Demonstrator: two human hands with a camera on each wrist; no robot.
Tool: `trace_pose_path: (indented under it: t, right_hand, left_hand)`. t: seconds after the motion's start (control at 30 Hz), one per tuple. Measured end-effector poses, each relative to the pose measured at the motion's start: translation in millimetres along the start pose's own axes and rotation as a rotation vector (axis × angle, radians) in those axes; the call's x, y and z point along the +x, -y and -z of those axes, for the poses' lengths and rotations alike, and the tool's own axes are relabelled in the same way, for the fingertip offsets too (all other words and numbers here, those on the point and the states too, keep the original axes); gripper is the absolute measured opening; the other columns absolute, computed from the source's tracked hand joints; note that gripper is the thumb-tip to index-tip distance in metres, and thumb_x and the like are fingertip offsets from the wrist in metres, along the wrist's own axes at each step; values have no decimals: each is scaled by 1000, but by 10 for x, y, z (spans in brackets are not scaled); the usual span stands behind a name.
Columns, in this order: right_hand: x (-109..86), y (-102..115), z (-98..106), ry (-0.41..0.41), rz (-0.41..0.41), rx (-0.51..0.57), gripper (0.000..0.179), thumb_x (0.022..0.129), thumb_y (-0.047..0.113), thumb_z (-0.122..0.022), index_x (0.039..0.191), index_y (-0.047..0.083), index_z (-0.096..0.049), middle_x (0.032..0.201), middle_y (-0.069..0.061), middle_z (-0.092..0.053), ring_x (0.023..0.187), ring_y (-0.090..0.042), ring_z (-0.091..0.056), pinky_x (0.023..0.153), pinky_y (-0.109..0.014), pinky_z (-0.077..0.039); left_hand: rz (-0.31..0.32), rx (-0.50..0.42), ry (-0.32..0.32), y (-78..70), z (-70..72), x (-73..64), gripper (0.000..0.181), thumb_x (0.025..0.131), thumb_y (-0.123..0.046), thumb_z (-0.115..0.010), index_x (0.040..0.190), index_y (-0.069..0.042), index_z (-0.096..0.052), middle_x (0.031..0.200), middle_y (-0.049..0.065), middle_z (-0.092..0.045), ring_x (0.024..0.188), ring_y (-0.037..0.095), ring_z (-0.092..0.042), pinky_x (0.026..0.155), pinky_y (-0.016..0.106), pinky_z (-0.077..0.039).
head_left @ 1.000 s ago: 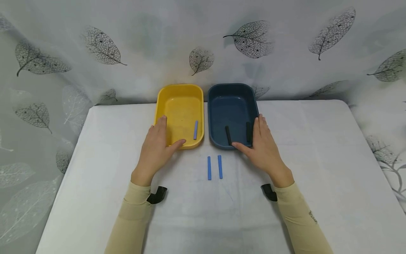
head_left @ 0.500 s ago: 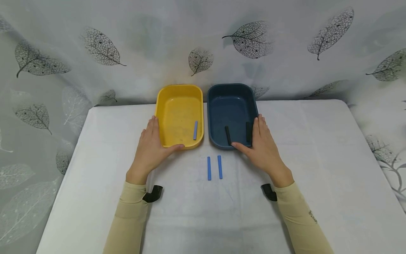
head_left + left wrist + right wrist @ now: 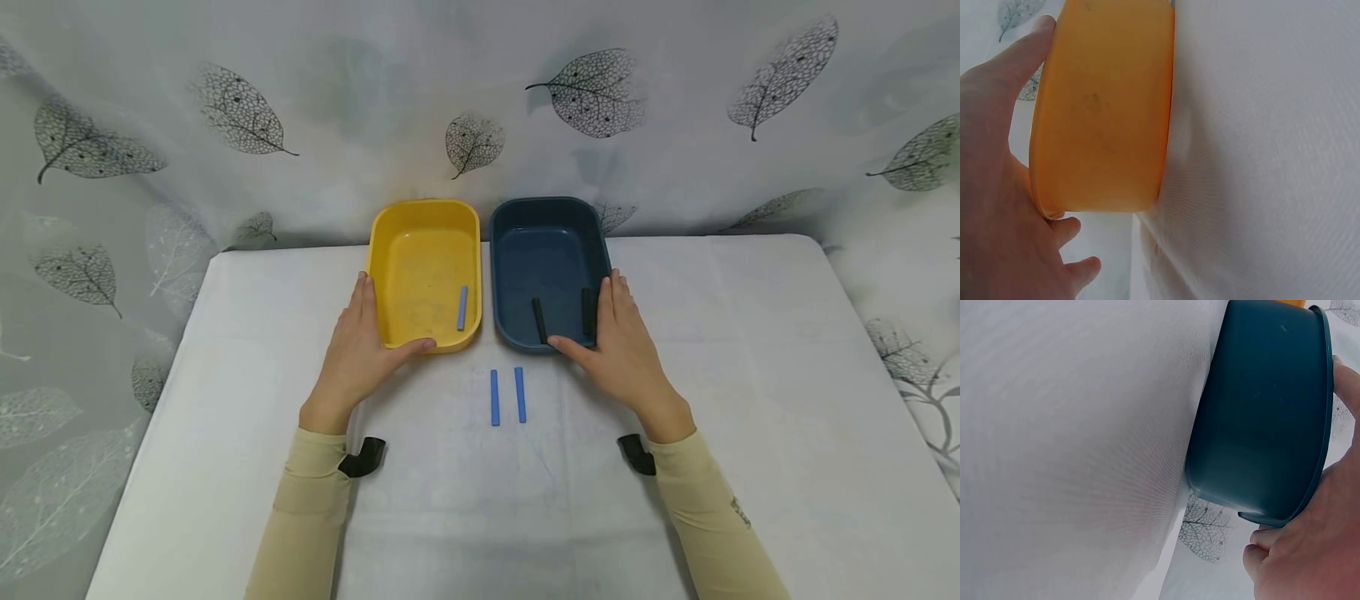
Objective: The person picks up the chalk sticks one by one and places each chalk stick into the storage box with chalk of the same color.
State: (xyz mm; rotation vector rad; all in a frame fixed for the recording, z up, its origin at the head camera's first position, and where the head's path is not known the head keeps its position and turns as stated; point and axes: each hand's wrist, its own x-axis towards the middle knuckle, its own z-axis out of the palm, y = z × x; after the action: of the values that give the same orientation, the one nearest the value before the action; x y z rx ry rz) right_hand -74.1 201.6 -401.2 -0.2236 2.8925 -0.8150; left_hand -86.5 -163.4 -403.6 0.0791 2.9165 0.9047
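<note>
My left hand (image 3: 354, 350) lies at the near left corner of a yellow plastic bin (image 3: 420, 210), its fingers straight along the outer side and its thumb at the front rim. The right hand (image 3: 622, 350) rests in the mirrored way at the near right corner of a dark blue bin (image 3: 547, 221), thumb across the front edge. One thin blue stick (image 3: 462, 308) is inside the yellow bin. Two black sticks (image 3: 539, 321) lie in the dark blue bin. In the left wrist view the yellow bin's wall (image 3: 1104, 119) stands beside the hand; the right wrist view shows the blue wall (image 3: 1260, 412).
Two more thin blue sticks (image 3: 495, 398) lie side by side on the white cloth (image 3: 480, 517) in front of the bins. Behind the table hangs a grey fabric (image 3: 337, 108) with leaf prints. Each wrist carries a black camera mount (image 3: 363, 457).
My left hand has moved left, from overlapping the yellow bin's interior to its outer side, with the thumb at the front rim. The right hand and the sticks have stayed in place.
</note>
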Motion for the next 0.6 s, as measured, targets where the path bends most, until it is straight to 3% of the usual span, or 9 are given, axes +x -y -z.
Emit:
trace_pose_path:
  t: [0.6]
  right_hand:
    - [-6,2,-19,-30,2,8,118,93,66,-61,160,-5,5,170,-21,12,159,-38,4,127,-60,-12]
  left_hand:
    - [3,-40,6,-7,-5,6,136,75,-79,-70,164,-12,8,173,10,2,157,39,-17,125,57,-25]
